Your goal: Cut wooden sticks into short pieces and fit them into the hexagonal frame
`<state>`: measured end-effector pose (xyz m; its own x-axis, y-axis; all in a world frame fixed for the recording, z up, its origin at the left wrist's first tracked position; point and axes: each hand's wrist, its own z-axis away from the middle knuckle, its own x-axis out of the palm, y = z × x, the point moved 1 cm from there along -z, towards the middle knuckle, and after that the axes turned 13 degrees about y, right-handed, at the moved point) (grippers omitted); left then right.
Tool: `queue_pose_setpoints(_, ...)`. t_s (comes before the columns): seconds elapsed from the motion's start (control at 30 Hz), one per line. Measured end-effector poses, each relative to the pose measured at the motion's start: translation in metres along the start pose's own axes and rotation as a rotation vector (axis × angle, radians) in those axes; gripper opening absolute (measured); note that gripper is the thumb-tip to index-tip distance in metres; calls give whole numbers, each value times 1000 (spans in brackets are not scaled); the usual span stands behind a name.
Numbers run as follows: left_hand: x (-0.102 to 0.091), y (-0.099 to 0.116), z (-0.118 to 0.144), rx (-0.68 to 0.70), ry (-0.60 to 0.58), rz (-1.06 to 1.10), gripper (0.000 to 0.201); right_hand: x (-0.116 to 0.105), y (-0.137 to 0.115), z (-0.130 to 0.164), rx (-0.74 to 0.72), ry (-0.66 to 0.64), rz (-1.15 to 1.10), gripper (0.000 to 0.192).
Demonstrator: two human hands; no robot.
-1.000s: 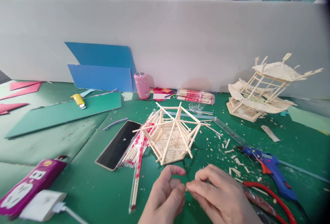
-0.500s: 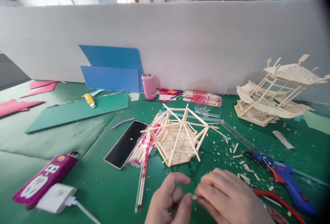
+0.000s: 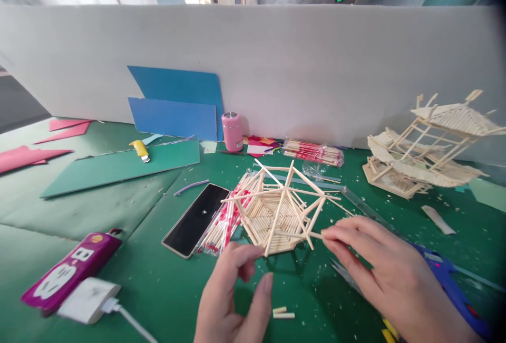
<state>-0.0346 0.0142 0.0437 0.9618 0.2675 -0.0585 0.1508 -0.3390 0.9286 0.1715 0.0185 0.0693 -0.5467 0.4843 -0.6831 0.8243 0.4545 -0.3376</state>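
Observation:
A six-sided frame of thin wooden sticks (image 3: 282,190) stands on the table, its floor of fitted sticks (image 3: 272,219) showing through the open top. My right hand (image 3: 379,264) is at its front right, thumb and fingertips pinching a thin wooden stick (image 3: 315,235) that reaches toward the frame. At the front left is my left hand (image 3: 237,290), thumb and forefinger spread with nothing between them; its forefinger tip is close to the floor's front edge. Two short cut stick pieces (image 3: 283,315) lie between the hands. A pointed metal tool (image 3: 342,270) is partly hidden under my right hand.
A blue glue gun (image 3: 438,266) lies at right, partly covered by my right hand. Left of the frame are red-patterned sticks (image 3: 221,229) and a phone (image 3: 195,220). A larger stick model (image 3: 427,148) and a pink bottle (image 3: 232,132) stand behind; a yellow cutter (image 3: 139,150) lies left.
My hands have moved apart. The right went up and right with a stick to the frame; the left shifted left and opened. Two short stick pieces now show where the hands were.

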Motion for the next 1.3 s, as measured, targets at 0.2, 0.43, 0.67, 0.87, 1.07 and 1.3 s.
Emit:
queue_pose_setpoints(0.2, 8, -14, -25, 276, -169, -246, 33, 20, -16, -17, 17, -80, -52, 16)
queue_pose_setpoints(0.43, 15, -18, -32, 250, -207, -342, 23, 29, -21, -23, 34, -120, 24, 19)
queue_pose_setpoints(0.67, 18, -19, -33, 327, -174, -335, 16, 33, -21, -21, 48, -152, 26, 19)
queue_pose_setpoints(0.87, 18, -21, -33, 387, -162, -324, 16, 32, -23, -23, 79, -174, 58, 17)
queue_pose_setpoints(1.07, 18, -21, -32, 392, -164, -345, 16, 31, -22, -25, 67, -176, 57, 16)
queue_pose_setpoints(1.3, 19, -21, -33, 406, -176, -389, 15, 29, -23, -28, 90, -264, 99, 17)
